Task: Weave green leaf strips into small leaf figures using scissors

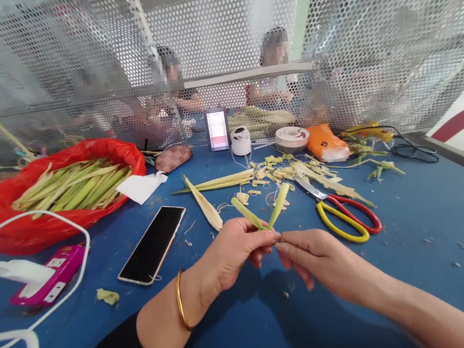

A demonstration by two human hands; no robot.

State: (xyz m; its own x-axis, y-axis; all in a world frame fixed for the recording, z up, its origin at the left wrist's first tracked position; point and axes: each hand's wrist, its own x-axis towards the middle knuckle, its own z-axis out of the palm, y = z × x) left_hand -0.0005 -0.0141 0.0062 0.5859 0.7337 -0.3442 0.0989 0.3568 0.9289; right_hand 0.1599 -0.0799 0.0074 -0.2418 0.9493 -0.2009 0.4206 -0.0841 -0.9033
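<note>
The left hand [242, 245] pinched a folded green leaf [279, 205] between thumb and fingers, above the near middle of the blue tabletop [448, 281]. The leaf's two ends rose from the grip in a V. The right hand [309, 252] had its fingertips drawn in against the left ones, just under the leaf; whether they pinched anything could not be told. A gold bangle [181, 301] circled the left wrist.

Leftward lay a purple power strip [57, 275] with a white charger [24, 275] plugged in, and a dark phone [153, 245] lying face up. To the right, scissors [347, 216] with red and yellow handles lay with their blades among pale scraps [275, 170].

Farther off, a red bag [123, 146] held many long husks [81, 188], a white tissue [141, 187] at its edge. Beyond stood a spool [240, 142], a tape roll [292, 139] and an orange packet [327, 142], before a perforated screen [217, 19]. Two people sat behind it.
</note>
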